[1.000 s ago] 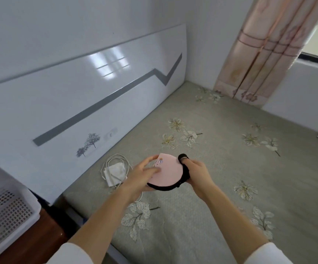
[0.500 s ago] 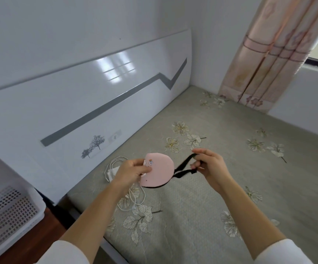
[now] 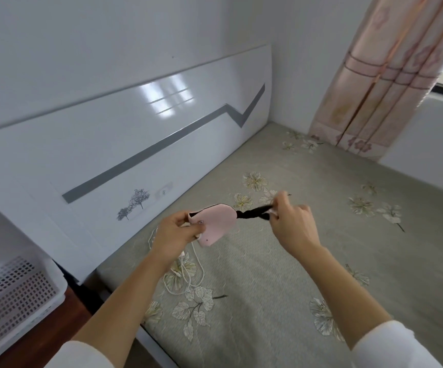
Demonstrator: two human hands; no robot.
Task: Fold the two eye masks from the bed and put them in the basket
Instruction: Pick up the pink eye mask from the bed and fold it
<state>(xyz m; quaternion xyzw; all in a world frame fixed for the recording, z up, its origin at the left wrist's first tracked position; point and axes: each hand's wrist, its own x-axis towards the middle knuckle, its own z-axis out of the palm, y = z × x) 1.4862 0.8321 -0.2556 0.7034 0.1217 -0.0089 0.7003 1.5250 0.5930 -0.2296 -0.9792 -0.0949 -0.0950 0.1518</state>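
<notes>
- Up above the grey-green bedspread with printed pale flowers (image 3: 308,261), held in mid-air: folded pink fabric eye mask with black backing (image 3: 215,224).
- Left hand (image 3: 176,233) clamped on the mask's left end, thumb on top, fingers curled under.
- Right hand (image 3: 293,227) pinched shut on the black elastic strap (image 3: 252,214), pulled out taut and twisted to the right of the mask.
- Both hands level with each other, apart, strap stretched between mask and right fingertips.
- Below the mask, lying on the bedspread: thin white charging cable in loose loops (image 3: 188,272), partly hidden by the left wrist.
- Far left of the mask, beside the bed at the lower corner of view: white perforated plastic basket (image 3: 15,293), resting on a brown wooden surface (image 3: 42,338).
- Behind the mask: glossy white headboard with a grey zigzag stripe and small tree print (image 3: 124,166).
- Far right of the mask, by the window: pink patterned curtain (image 3: 379,83) hanging down to the bedspread.
- White sleeves at both forearms, at the bottom edge.
</notes>
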